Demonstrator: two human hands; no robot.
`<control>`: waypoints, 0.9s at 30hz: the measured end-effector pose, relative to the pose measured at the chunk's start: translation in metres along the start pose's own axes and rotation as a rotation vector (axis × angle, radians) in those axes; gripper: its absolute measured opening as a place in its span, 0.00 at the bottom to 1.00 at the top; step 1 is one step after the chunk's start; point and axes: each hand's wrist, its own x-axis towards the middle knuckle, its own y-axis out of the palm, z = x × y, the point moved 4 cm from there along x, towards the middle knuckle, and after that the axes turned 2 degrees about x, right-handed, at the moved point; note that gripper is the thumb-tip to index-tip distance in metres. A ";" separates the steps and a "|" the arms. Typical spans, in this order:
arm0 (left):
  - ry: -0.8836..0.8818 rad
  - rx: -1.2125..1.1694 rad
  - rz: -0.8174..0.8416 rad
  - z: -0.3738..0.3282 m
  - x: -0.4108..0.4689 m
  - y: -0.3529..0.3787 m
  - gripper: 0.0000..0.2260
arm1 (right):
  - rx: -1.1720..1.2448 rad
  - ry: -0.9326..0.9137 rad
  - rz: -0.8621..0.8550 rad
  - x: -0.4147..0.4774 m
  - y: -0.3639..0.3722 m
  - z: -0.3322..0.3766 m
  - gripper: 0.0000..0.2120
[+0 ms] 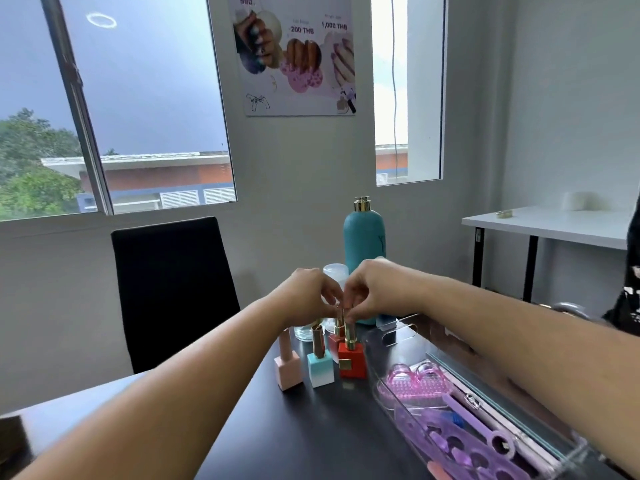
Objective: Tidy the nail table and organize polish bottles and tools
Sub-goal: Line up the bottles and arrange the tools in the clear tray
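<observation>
Several square polish bottles stand in a cluster on the dark table (311, 431): a pink one (288, 370), a teal-and-white one (320, 370), a red one (352, 362) and a paler red one (335, 341) behind it. Both hands meet just above the cluster. My left hand (308, 292) pinches the gold cap of the rear pale red bottle. My right hand (375, 289) pinches the gold cap of the red bottle. The fingertips hide both cap tops.
A tall teal pump bottle (364, 237) and a clear jar (306, 331) stand behind the cluster. A clear tray (394, 336) at the right holds pink and purple toe separators and tools (460, 431). A black chair (173, 289) faces me; a white side table (554, 223) stands far right.
</observation>
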 end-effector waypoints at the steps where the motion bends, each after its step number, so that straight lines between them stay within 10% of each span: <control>1: -0.004 -0.006 -0.019 0.001 0.001 0.001 0.09 | 0.014 0.004 0.003 0.000 0.000 -0.002 0.07; 27: -0.055 0.108 -0.127 -0.005 0.040 0.013 0.05 | -0.184 0.067 -0.122 0.034 -0.010 -0.050 0.05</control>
